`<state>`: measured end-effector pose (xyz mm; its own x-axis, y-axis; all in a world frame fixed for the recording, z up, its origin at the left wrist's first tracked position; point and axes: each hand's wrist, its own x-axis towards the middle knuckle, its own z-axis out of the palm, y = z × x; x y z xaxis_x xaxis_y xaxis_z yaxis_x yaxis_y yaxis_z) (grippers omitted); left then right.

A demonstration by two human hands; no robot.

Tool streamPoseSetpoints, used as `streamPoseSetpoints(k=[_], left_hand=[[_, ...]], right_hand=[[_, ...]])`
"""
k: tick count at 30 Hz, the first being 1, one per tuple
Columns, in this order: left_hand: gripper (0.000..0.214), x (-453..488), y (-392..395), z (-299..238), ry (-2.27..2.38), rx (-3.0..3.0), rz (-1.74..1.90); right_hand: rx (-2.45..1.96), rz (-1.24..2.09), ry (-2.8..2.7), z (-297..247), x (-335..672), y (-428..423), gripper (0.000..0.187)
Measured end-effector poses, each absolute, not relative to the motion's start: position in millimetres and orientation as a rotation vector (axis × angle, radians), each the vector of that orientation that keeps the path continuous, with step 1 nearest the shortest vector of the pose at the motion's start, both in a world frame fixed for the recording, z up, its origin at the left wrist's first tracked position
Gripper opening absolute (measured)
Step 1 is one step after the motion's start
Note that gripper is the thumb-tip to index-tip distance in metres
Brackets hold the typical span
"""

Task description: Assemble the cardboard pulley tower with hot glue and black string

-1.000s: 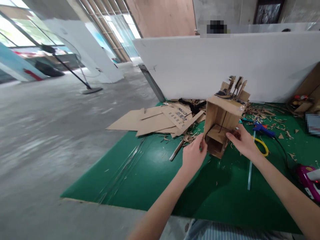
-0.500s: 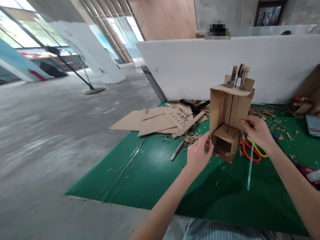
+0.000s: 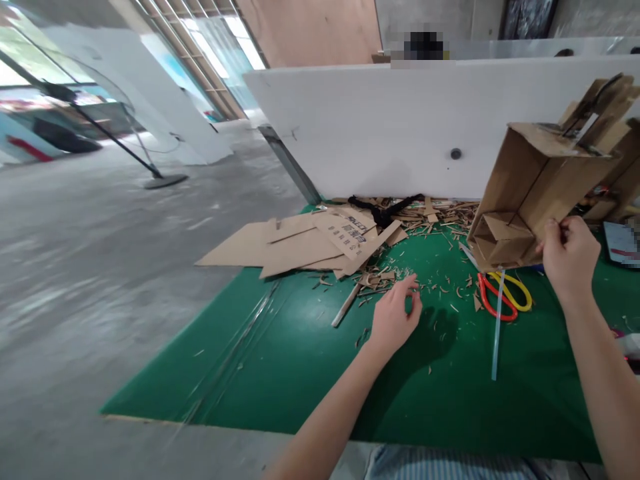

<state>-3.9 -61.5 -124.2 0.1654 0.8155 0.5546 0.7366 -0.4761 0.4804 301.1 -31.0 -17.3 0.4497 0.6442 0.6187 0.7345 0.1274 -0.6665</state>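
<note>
My right hand pinches the lower right side wall of a cardboard elevator model, lifted and tilted above the table. The model is a tall open-fronted case. A small box sits at its bottom, with a dark string running up from it. Cardboard uprights stand on its top. My left hand is apart from the model, low over the green table, fingers loosely curved with a gap at the thumb and nothing between them. Near it lie cardboard scraps.
Scissors with red and yellow handles lie below the model beside a translucent glue stick. Flat cardboard sheets overhang the table's left side. A white partition borders the back. A phone lies at right.
The model has moved right and up in my right hand and tilted. My left hand has let go of it and stayed near the middle. The view has shifted slightly.
</note>
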Motion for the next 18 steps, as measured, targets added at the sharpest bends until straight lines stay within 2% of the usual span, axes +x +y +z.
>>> streamPoseSetpoints(k=[6, 14, 16, 18], left_hand=[[0.031, 4.6, -66.2, -120.5, 1.384, 2.404, 1.099], [0.032, 4.2, -67.9, -119.8, 1.362, 2.350, 1.038], [0.036, 5.6, -67.6, -118.2, 1.315, 2.245, 1.066], [0.051, 7.0, -63.7, -113.8, 1.228, 2.102, 1.096]], right_hand=[[-1.616, -0.089, -1.210, -38.9, 307.1, -46.6, 0.028], [-1.629, -0.024, -1.180, -38.8, 319.7, -56.0, 0.030], [-1.629, -0.018, -1.265, -38.3, 313.6, -55.8, 0.030], [-1.620, 0.046, -1.341, -37.9, 300.2, -55.5, 0.028]])
